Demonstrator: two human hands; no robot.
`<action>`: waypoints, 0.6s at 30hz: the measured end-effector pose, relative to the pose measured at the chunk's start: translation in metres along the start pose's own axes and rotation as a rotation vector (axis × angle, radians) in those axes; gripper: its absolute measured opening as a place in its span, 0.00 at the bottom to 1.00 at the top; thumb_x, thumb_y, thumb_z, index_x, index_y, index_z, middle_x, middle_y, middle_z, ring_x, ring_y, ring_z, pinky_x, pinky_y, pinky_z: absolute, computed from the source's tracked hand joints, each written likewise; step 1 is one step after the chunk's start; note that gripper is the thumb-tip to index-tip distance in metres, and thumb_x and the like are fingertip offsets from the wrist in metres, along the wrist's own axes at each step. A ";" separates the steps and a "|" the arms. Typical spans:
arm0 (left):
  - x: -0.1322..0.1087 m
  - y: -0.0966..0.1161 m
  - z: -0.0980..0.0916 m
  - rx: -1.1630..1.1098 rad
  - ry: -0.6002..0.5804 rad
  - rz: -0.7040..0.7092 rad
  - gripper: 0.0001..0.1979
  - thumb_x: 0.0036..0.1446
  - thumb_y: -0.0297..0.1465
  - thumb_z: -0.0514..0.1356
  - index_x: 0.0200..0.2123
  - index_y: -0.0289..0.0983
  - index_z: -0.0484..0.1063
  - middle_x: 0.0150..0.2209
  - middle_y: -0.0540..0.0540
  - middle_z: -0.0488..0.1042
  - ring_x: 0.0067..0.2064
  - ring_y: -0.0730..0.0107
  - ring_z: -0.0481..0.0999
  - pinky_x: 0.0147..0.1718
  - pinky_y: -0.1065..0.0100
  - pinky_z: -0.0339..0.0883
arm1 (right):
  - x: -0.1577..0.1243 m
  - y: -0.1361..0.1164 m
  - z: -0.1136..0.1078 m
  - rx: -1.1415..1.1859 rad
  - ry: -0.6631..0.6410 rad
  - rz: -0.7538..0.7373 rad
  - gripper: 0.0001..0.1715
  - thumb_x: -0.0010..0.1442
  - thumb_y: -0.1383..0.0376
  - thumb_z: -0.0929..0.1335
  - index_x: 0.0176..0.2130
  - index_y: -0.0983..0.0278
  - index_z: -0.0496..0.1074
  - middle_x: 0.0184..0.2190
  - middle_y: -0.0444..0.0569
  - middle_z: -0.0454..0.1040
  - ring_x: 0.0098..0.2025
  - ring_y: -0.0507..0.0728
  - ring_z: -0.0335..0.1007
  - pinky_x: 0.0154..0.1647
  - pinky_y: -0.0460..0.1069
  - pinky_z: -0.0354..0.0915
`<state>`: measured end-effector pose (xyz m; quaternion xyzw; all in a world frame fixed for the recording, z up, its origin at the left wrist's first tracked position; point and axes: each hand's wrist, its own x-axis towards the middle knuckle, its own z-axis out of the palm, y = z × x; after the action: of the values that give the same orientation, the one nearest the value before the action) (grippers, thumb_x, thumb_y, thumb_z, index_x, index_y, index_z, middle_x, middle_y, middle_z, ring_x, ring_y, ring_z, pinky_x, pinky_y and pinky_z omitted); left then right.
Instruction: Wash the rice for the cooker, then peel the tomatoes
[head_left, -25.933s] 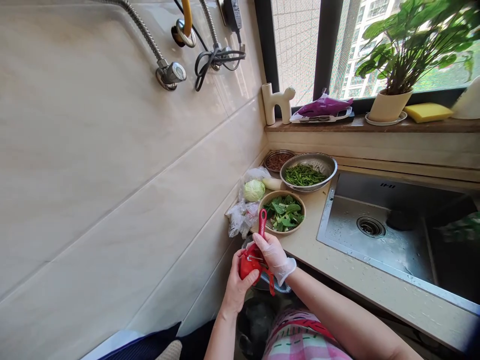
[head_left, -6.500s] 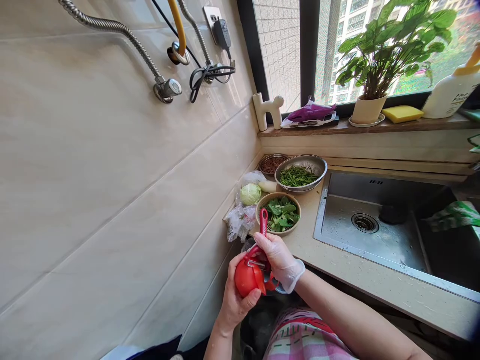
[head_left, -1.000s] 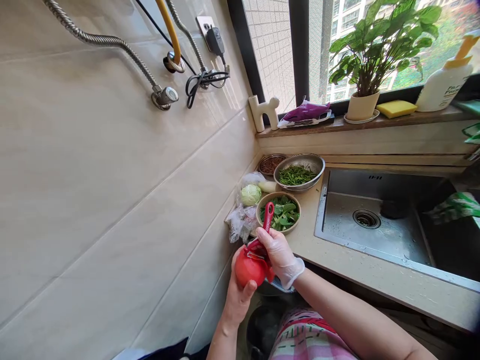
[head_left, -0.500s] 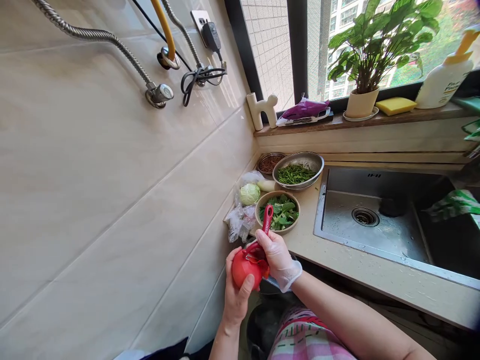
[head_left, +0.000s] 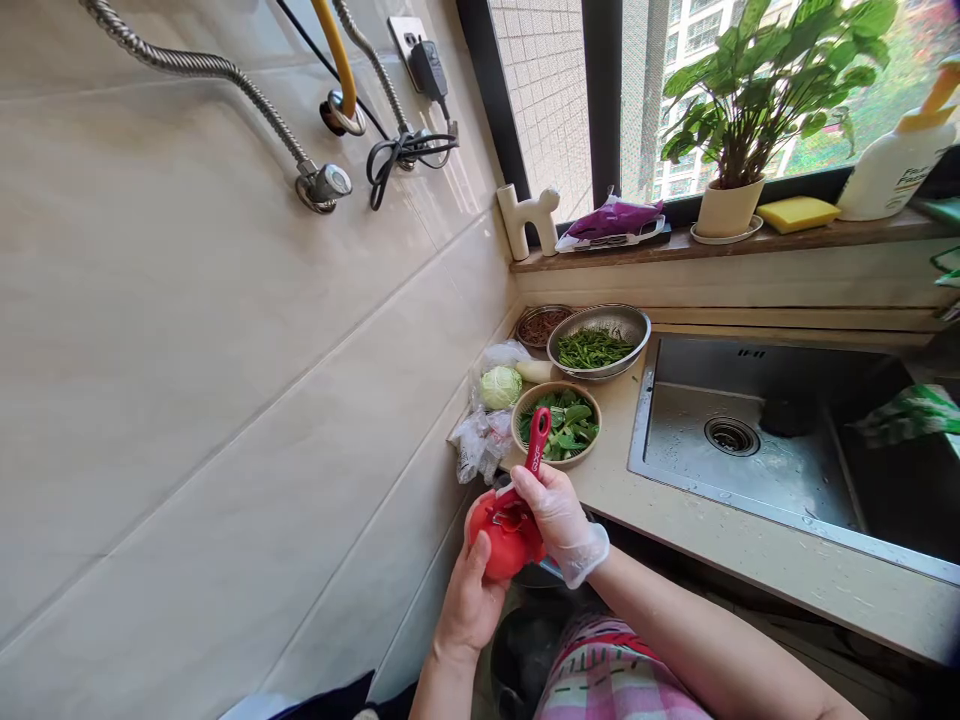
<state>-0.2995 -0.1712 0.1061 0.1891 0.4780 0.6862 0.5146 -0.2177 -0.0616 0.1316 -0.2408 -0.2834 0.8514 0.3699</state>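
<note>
My left hand (head_left: pixel 466 600) is bare and cups a red tomato (head_left: pixel 504 545) from below, fingers wrapped round it. My right hand (head_left: pixel 559 520), in a thin clear glove, grips a red-handled peeler (head_left: pixel 534 452) whose blade lies on the top of the tomato; a strip of red skin curls beside the blade. Both hands are held off the near-left end of the beige counter (head_left: pixel 720 535), above a dark bin (head_left: pixel 525 650).
On the counter stand a woven bowl of green leaves (head_left: pixel 561 425), a steel colander of green beans (head_left: pixel 596 345), a small steel dish (head_left: pixel 541 325), a cabbage (head_left: pixel 501 387) and plastic bags (head_left: pixel 480 440). A steel sink (head_left: pixel 757 440) lies right. The sill holds a potted plant (head_left: pixel 731 205), sponge (head_left: pixel 796 213) and bottle (head_left: pixel 892 170).
Over the past second the tomato has turned a little in my left hand and the peeler has shifted across its top. The hands stay at the counter's end.
</note>
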 end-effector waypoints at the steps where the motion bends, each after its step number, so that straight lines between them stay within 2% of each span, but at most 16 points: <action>1: -0.001 0.001 0.001 0.004 0.011 -0.030 0.30 0.55 0.44 0.60 0.59 0.43 0.59 0.57 0.39 0.67 0.56 0.52 0.69 0.48 0.57 0.69 | 0.000 0.002 -0.001 -0.003 0.014 -0.003 0.28 0.40 0.45 0.75 0.24 0.64 0.67 0.18 0.44 0.73 0.18 0.52 0.66 0.22 0.47 0.62; 3: -0.002 0.002 0.004 0.046 0.024 -0.048 0.29 0.55 0.41 0.61 0.58 0.44 0.58 0.53 0.41 0.69 0.46 0.57 0.75 0.36 0.63 0.73 | 0.001 0.005 -0.004 -0.003 0.048 -0.013 0.28 0.40 0.44 0.75 0.23 0.64 0.66 0.17 0.43 0.72 0.18 0.51 0.65 0.22 0.46 0.61; 5: -0.004 0.001 0.007 0.099 0.046 -0.008 0.29 0.54 0.41 0.61 0.58 0.45 0.57 0.50 0.42 0.70 0.37 0.63 0.75 0.24 0.70 0.70 | 0.002 0.007 -0.004 0.006 0.072 -0.013 0.29 0.39 0.44 0.75 0.23 0.64 0.65 0.16 0.43 0.71 0.18 0.50 0.64 0.21 0.45 0.59; 8: -0.004 -0.002 0.010 0.162 0.085 0.109 0.28 0.53 0.40 0.62 0.55 0.46 0.57 0.50 0.44 0.68 0.33 0.68 0.73 0.20 0.72 0.67 | 0.002 0.008 -0.003 0.049 0.102 0.007 0.30 0.38 0.44 0.75 0.24 0.64 0.64 0.16 0.42 0.71 0.18 0.50 0.63 0.20 0.45 0.58; 10: -0.004 -0.006 0.008 0.234 0.113 0.183 0.29 0.51 0.40 0.63 0.54 0.46 0.57 0.50 0.46 0.67 0.35 0.67 0.73 0.25 0.70 0.70 | 0.003 0.008 -0.001 0.079 0.125 0.024 0.30 0.37 0.44 0.75 0.23 0.64 0.64 0.16 0.42 0.71 0.18 0.51 0.64 0.21 0.45 0.59; 12: -0.004 -0.010 0.005 0.335 0.154 0.283 0.31 0.47 0.39 0.66 0.53 0.45 0.58 0.51 0.45 0.66 0.41 0.64 0.73 0.33 0.66 0.73 | 0.002 0.007 0.001 0.099 0.132 0.032 0.30 0.36 0.44 0.76 0.23 0.63 0.63 0.16 0.43 0.71 0.19 0.52 0.65 0.22 0.46 0.60; 15: -0.004 -0.014 0.003 0.442 0.185 0.442 0.34 0.44 0.37 0.69 0.53 0.45 0.58 0.55 0.44 0.64 0.52 0.58 0.70 0.50 0.61 0.67 | -0.001 0.004 0.004 0.098 0.094 0.033 0.30 0.37 0.44 0.75 0.23 0.63 0.64 0.16 0.45 0.72 0.18 0.52 0.66 0.22 0.47 0.61; 18: -0.005 -0.011 0.001 0.466 0.118 0.436 0.43 0.45 0.41 0.68 0.60 0.44 0.50 0.59 0.40 0.61 0.57 0.54 0.67 0.55 0.57 0.62 | -0.002 0.000 0.003 0.068 0.047 0.021 0.29 0.38 0.43 0.75 0.23 0.63 0.65 0.17 0.46 0.73 0.19 0.54 0.67 0.22 0.48 0.61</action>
<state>-0.2907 -0.1747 0.0986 0.3595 0.5996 0.6622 0.2698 -0.2184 -0.0644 0.1343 -0.2508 -0.2429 0.8585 0.3755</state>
